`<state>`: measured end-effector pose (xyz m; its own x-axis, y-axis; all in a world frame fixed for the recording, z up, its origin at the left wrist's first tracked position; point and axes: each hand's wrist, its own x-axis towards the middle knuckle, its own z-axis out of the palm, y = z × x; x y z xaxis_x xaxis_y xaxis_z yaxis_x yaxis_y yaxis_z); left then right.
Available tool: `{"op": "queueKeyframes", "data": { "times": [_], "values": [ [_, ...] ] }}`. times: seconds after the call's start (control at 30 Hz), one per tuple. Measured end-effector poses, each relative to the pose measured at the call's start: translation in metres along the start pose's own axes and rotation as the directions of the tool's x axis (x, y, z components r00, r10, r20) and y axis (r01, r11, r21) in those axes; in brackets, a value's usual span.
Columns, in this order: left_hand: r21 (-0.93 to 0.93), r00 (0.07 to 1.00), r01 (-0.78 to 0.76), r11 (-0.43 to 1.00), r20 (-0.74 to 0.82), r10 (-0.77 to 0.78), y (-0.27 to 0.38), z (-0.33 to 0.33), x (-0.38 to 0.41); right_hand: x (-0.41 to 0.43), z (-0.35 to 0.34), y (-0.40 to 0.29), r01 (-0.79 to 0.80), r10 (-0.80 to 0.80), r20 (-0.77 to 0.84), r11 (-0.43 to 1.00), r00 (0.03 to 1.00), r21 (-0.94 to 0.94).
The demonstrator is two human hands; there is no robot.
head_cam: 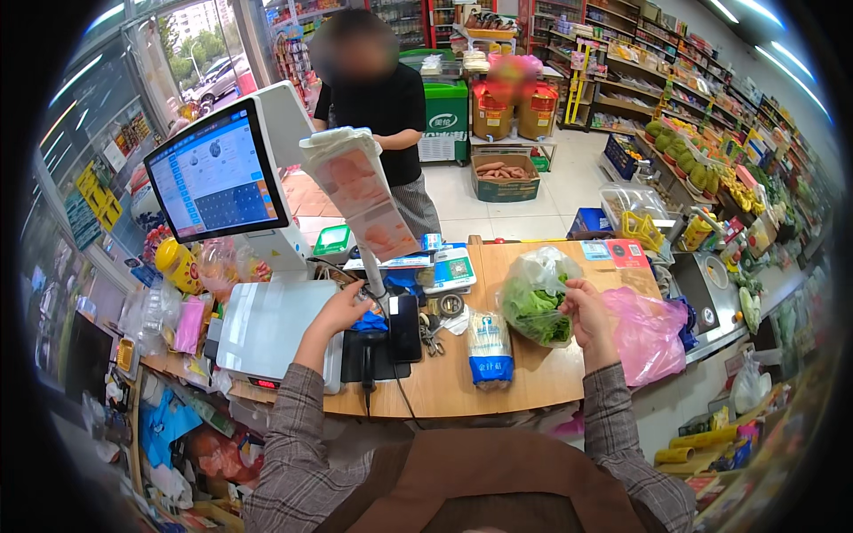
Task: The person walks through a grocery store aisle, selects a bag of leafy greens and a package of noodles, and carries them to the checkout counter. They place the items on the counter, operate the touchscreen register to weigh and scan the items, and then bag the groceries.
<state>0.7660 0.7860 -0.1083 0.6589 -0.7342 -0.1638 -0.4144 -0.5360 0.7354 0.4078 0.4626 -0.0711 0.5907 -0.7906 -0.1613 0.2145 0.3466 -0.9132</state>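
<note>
My right hand (588, 313) pinches the right side of a clear plastic bag of leafy green lettuce (538, 300) on the wooden counter (426, 380). Just left of the bag stands a white and blue pack of enoki mushrooms (490, 350). A crumpled pink plastic bag (643, 336) lies right of my right hand. My left hand (343, 308), fingers apart, hovers at the right edge of the weighing scale's plate (273, 326). Near it are a black barcode scanner (368, 360), a smartphone (404, 328) and a bunch of keys (432, 336).
A touchscreen register (213, 173) stands at the left, beside an upright holder with plastic bags (363, 193). Across the counter is a person in a black shirt (393, 100). A metal sink (700, 286) adjoins the right end; a box of sweet potatoes (505, 183) sits on the floor beyond.
</note>
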Motion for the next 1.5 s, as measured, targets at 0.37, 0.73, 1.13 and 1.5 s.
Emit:
{"op": "queueKeyframes", "data": {
  "times": [0.37, 0.73, 1.13, 1.5],
  "values": [
    [-0.218, 0.994, -0.035, 0.975, 0.089, 0.056, 0.041, 0.062, -0.021, 0.002, -0.003, 0.006, 0.011, -0.011, 0.000, 1.000, 1.000, 0.028],
    [-0.336, 0.984, -0.161, 0.928, -0.129, 0.124, 0.013, 0.208, -0.038, 0.005, -0.009, 0.012, 0.025, -0.025, -0.003, 0.999, 1.000, 0.045],
    [0.219, 0.899, -0.318, 0.922, -0.239, 0.367, 0.009, 0.234, -0.061, 0.004, -0.008, 0.011, 0.009, -0.009, 0.003, 0.999, 1.000, 0.052],
    [0.158, 0.882, -0.341, 0.927, -0.287, 0.374, 0.004, 0.233, -0.063, 0.007, -0.013, 0.013, 0.005, -0.005, 0.009, 0.998, 1.000, 0.055]
  ]
}}
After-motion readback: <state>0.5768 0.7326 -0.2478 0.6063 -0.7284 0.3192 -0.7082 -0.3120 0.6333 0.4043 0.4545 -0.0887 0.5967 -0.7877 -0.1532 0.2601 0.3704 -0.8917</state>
